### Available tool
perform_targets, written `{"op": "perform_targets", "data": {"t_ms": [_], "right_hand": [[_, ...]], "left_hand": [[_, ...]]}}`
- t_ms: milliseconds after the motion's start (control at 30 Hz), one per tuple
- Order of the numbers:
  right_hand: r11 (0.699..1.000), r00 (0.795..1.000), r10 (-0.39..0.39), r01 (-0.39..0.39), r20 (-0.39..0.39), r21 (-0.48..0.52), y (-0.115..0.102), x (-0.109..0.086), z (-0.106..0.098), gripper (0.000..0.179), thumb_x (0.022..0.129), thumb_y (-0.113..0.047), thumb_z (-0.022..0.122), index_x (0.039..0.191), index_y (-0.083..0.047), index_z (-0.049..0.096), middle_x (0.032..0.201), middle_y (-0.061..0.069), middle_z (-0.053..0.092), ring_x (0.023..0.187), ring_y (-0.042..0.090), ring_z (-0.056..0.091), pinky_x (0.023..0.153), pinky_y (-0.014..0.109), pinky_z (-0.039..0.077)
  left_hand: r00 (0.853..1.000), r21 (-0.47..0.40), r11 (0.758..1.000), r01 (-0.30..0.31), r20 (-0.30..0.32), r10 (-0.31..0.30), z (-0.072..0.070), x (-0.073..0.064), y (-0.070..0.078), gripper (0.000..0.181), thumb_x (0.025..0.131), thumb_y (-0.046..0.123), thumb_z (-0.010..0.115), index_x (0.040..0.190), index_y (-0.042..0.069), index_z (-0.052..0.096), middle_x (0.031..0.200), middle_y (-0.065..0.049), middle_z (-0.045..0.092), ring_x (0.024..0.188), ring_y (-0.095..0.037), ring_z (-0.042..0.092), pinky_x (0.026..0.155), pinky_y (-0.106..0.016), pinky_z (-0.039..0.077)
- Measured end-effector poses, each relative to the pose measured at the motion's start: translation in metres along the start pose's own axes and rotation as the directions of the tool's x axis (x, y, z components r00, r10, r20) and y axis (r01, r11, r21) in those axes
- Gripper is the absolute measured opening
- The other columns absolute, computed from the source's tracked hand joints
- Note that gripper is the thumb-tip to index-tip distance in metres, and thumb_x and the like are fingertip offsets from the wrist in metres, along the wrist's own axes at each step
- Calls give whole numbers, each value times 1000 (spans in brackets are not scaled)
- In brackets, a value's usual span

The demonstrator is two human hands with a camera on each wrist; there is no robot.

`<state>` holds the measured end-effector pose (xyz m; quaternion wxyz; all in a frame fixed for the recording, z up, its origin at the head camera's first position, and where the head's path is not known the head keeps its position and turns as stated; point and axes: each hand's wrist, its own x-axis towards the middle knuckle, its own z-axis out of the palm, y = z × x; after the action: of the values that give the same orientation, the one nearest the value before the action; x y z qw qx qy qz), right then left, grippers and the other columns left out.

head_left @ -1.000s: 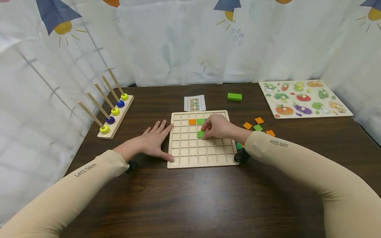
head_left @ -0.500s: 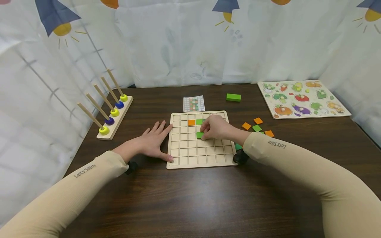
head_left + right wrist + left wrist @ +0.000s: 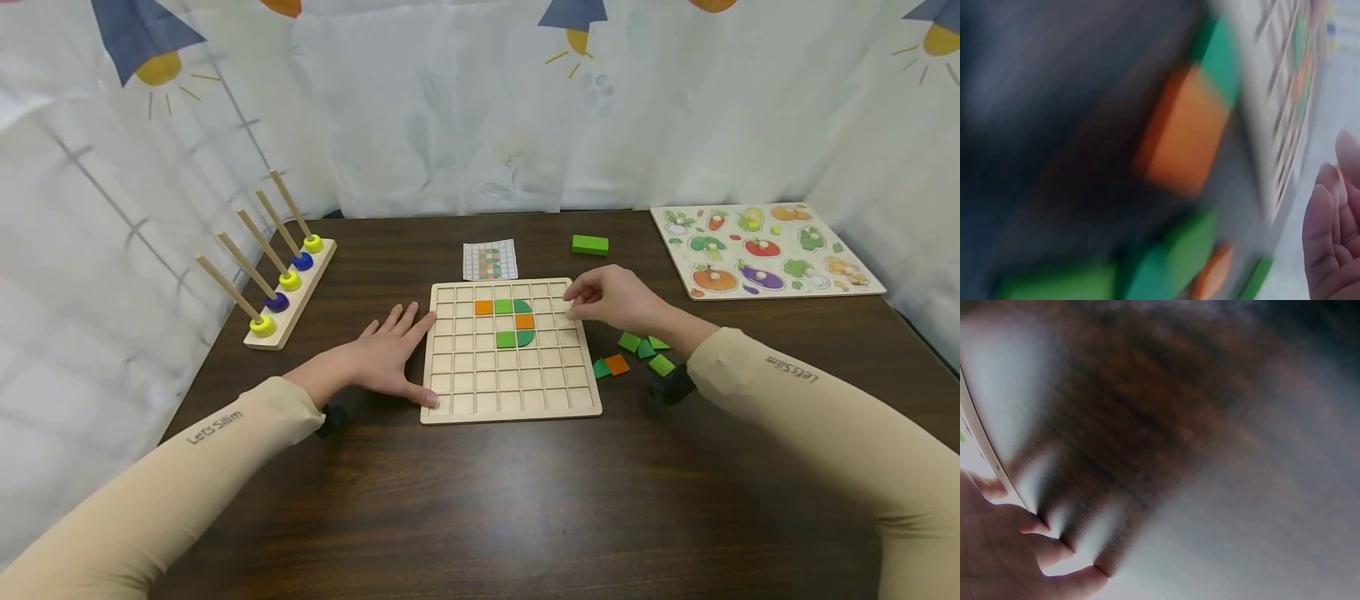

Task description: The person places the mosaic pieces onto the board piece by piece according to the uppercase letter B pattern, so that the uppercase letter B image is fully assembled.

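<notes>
A wooden grid board (image 3: 480, 379) lies flat on the table. In its squares sit an orange tile (image 3: 484, 307), a light green tile (image 3: 503, 307), a rounded dark green tile (image 3: 522, 307), another orange tile (image 3: 524, 321), a second light green tile (image 3: 506, 339) and another rounded dark green tile (image 3: 525, 337). My left hand (image 3: 382, 358) is spread on the table, thumb and fingertips touching the board's left edge. Over the board's upper right edge hovers my right hand (image 3: 618, 298), fingers loosely bent with no tile seen between them. Its wrist view shows thumb and fingers apart.
Several loose tiles, such as a green tile (image 3: 662, 364) and an orange tile (image 3: 617, 364), lie right of the board. Behind are a pattern card (image 3: 490, 260) and a green block (image 3: 590, 244). A peg stand (image 3: 303, 292) is left, a vegetable puzzle (image 3: 821, 221) right.
My right hand has left the lower light green tile and moved right, uncovering the right orange tile and the lower rounded dark green tile on the board. My left hand has stayed in place.
</notes>
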<state>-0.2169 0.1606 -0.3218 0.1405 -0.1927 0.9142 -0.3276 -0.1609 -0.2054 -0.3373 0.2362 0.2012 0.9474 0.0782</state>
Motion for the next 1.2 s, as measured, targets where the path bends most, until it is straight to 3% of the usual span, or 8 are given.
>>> {"op": "perform_targets", "data": {"t_ms": [167,367,533,800,1067,1200], "right_hand": [[998,998,50,-51,-29,-34,33,-14,-22,26,97,-18,72,118,-3,73,103,11,73,88,24,66,74,32,52],[993,994,96,-98,-47,-58,57,-21,-32,29,98,-19,71,119,1,70,103,15,70,88,26,65,72,31,52],[991,995,92,-95,-36,-90,66,-23,-34,28,98,-16,71,118,2,70,105,17,71,88,25,66,73,31,53],[983,997,77,-72,25,-172,78,-31,-43,28,96,-14,72,119,2,71,114,20,72,93,25,65,85,46,55],[978,995,96,-92,12,-187,88,-32,-45,24,98,-24,70,105,-1,74,94,9,73,79,20,58,69,33,47],[979,996,80,-72,31,-191,92,-32,-47,23,99,-21,69,110,-1,73,99,10,74,82,19,60,73,35,51]], "left_hand": [[1000,3,1000,3,3,-3,-1,0,0,133,76,74,75,166,9,1,170,-26,-7,157,-50,-6,119,-74,9],[1000,1,1000,5,5,-5,0,-1,0,132,76,73,75,166,9,1,170,-26,-6,157,-50,-6,119,-74,10],[1000,3,1000,8,7,-8,1,0,0,133,76,73,75,166,10,1,170,-26,-7,157,-49,-6,119,-74,10],[1000,10,1000,0,5,0,-1,0,0,132,76,73,75,166,9,1,170,-26,-7,157,-49,-6,119,-74,10],[1000,9,1000,0,6,0,-1,1,1,132,76,73,75,166,9,1,170,-26,-7,157,-49,-6,119,-74,10],[1000,9,1000,3,7,-3,-1,0,2,132,76,73,75,166,9,1,170,-26,-7,157,-49,-6,119,-74,10]]}}
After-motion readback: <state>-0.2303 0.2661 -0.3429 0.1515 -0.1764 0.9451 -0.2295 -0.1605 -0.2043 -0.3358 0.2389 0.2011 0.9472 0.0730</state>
